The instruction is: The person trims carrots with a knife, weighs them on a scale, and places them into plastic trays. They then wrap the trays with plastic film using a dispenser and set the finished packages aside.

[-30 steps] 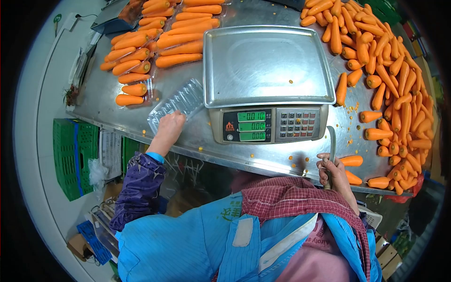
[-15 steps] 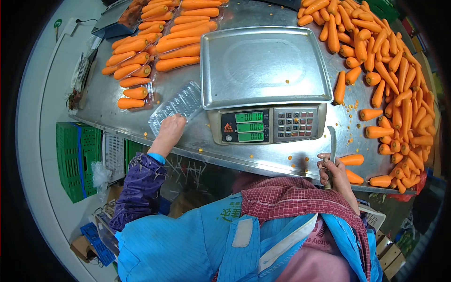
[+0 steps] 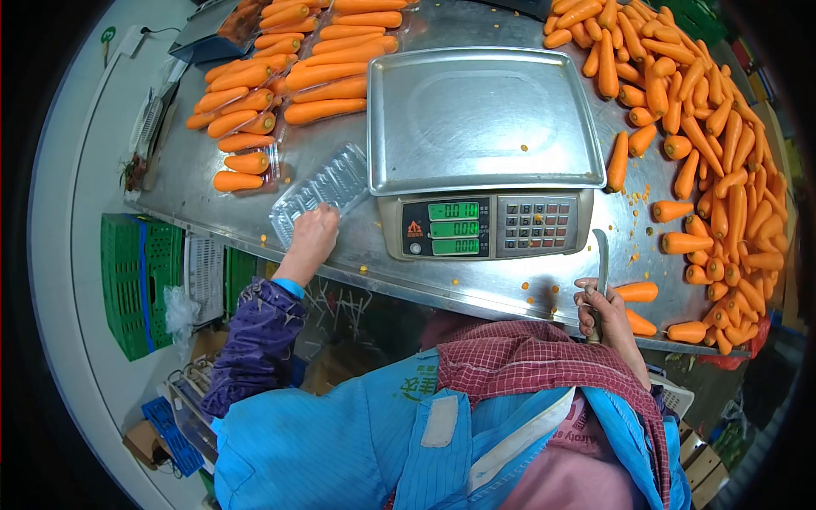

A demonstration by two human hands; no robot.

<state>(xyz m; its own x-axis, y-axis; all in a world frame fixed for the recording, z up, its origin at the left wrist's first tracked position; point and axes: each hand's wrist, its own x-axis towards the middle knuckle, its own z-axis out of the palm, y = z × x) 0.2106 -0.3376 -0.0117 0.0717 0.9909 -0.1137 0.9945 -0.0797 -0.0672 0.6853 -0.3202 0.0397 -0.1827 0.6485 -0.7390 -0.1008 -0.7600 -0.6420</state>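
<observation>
Left hand (image 3: 313, 235): fingers closed over near rim of clear plastic tray (image 3: 331, 181), lying toward front edge of counter (image 3: 183, 174), just beside electronic scale (image 3: 484, 119). Right hand (image 3: 605, 313): fingers wrapped round curved knife (image 3: 603, 255), over front edge. Step, judged: tray handling; next move calls for steady rim grip. Top readout: -0.010. Blue garment (image 3: 323, 433): green print, seemingly 佳农.

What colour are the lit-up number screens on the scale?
The number screens glow green, with dark digits; the head view shows this.
</observation>
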